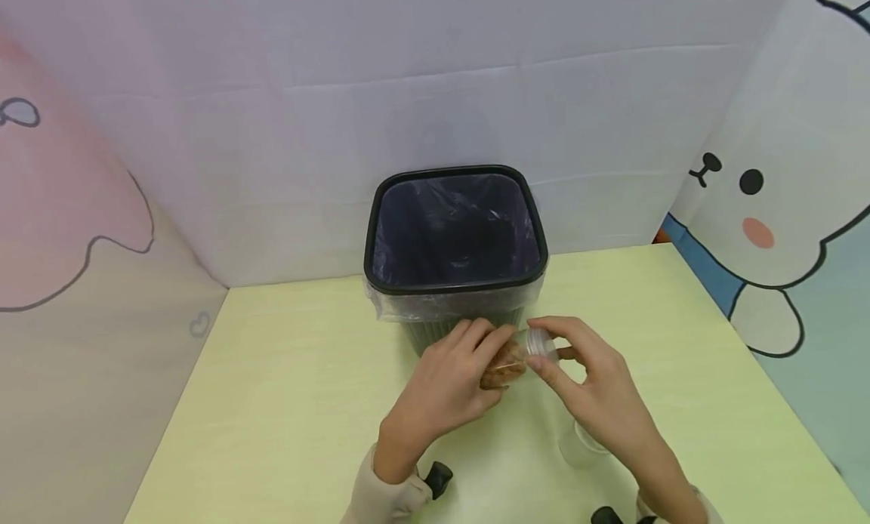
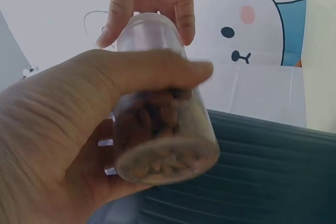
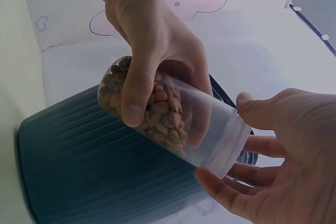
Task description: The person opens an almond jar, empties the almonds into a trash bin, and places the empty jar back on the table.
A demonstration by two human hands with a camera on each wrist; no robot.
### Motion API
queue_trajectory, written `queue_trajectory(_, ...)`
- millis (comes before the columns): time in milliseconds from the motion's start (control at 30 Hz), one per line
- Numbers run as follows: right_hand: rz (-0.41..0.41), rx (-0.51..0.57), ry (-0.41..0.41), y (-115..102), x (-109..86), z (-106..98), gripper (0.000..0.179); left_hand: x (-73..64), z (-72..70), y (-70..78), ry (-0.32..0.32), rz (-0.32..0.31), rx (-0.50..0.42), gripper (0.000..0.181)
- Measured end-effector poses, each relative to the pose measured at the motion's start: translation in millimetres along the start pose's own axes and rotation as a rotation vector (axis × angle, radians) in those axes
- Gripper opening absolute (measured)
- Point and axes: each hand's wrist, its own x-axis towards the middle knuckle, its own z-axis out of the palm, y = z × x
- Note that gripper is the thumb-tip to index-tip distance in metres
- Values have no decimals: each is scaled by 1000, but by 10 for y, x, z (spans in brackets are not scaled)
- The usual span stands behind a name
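A clear plastic jar (image 1: 505,367) lies tilted almost on its side in front of the bin, partly filled with brown nuts (image 3: 164,115). My left hand (image 1: 445,380) grips its body, thumb on one side and fingers round the other. At the jar's other end is a translucent, ridged screw lid (image 3: 231,145). The thumb and fingertips of my right hand (image 1: 601,384) pinch this lid at its edge. In the left wrist view the jar's round base (image 2: 168,163) faces the camera, with nuts gathered against it.
Behind the hands stands a dark green ribbed bin (image 1: 424,331) with a black rim (image 1: 457,290) and a clear liner bag. A second clear container (image 1: 578,448) stands on the yellow table (image 1: 292,403), partly behind my right wrist. White cloth (image 1: 319,146) hangs behind the table.
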Motion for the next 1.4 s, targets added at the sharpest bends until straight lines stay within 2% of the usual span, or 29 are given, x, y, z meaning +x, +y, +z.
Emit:
queue_trajectory(233, -95, 13, 32, -11, -32, 44, 49, -53, -30, -30, 24, 47, -32, 66)
queue_trajectory(567, -215, 60, 51, 36, -17, 115, 53, -53, -95, -91, 67, 19, -125, 69)
queue_trajectory(667, -272, 85, 79, 53, -9, 155, 48, -57, -101, -112, 67, 18, -165, 69)
queue_trajectory(767, -392, 152, 113, 44, 3, 199, 36, -61, -93, -145, 19, 26, -354, 69)
queue_trajectory(867, -519, 223, 115, -1, 17, 221, 37, -61, -84, -160, -28, 39, -561, 68)
queue_trajectory(933, -564, 239, 109, -32, 21, 205, 40, -55, -78, -152, -34, 49, -626, 68)
queue_trajectory(1033, -522, 199, 102, -46, 9, 144, 38, -44, -69, -122, -11, 45, -581, 69)
queue_trajectory(1133, -446, 162, 47, -16, 3, 63, 37, -44, -77, -97, -6, 14, -494, 73)
queue_trajectory(1267, -407, 126, -32, 11, 7, -45, 45, -51, -123, -85, -20, -10, -390, 72)
queue_trajectory(1400, -377, 85, -33, -1, -11, -121, 50, -50, -154, -80, -51, -9, -354, 71)
